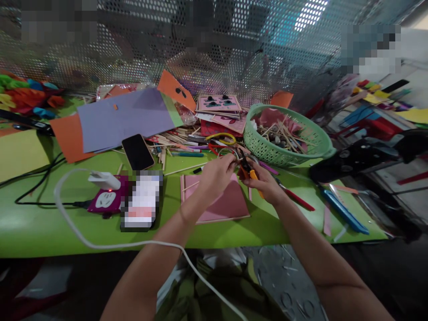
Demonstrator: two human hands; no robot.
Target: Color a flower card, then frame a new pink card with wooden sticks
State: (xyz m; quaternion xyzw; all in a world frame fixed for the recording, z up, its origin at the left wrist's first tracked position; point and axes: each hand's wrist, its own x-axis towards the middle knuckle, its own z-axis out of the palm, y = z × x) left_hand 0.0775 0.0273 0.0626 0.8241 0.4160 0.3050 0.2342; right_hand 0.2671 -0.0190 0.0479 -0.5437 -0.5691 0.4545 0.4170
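Note:
My right hand (262, 180) is closed around orange-handled pliers (249, 170), whose dark jaws point up and away from me. Close to the jaws, my left hand (219, 171) has its fingers pinched together on a thin wire (227, 150), which curves in a loop beyond the fingertips. Exactly where the jaws meet the wire is too small to tell. Below both hands lies a pink card (224, 205) edged with thin wooden sticks; my left hand and forearm cover part of it.
A green basket (267, 149) of sticks and stones stands behind my right hand. Yellow-handled scissors (225, 137) lie beyond. To the left are two phones, one a black phone (137, 151), and a purple power socket (109, 196). A white cable (133, 245) crosses my left forearm.

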